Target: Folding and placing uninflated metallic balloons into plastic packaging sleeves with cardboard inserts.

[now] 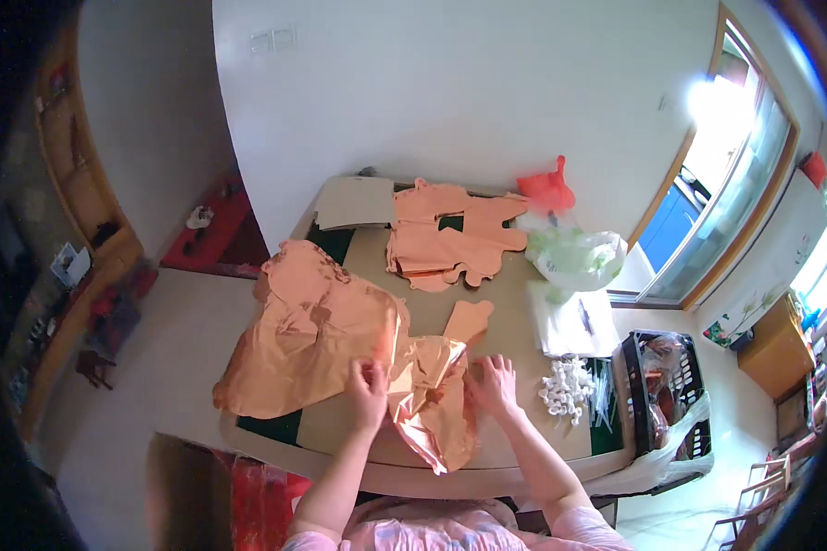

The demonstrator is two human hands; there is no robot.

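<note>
A crumpled copper-coloured foil piece (pixel 436 404), which looks like an uninflated foil balloon, lies at the table's near edge between my hands. My left hand (pixel 368 389) is closed at its left side, with fingertips pinched on the foil. At its upper right edge, my right hand (pixel 494 384) grips the foil between thumb and fingers; the exact contact is partly hidden. A larger flat foil balloon (pixel 308 335) spreads to the left, its right edge beside my left hand. A narrow foil tab (pixel 470 320) sticks out beyond the crumpled piece.
Stacked copper foil shapes (pixel 459 241) and a grey board (pixel 356 203) lie at the far side. Along the right are a red bag (pixel 549 186), a clear bag (pixel 579 260), white sheets (pixel 574 324) and small white pieces (pixel 568 389). A black crate (pixel 669 395) stands beyond the right edge.
</note>
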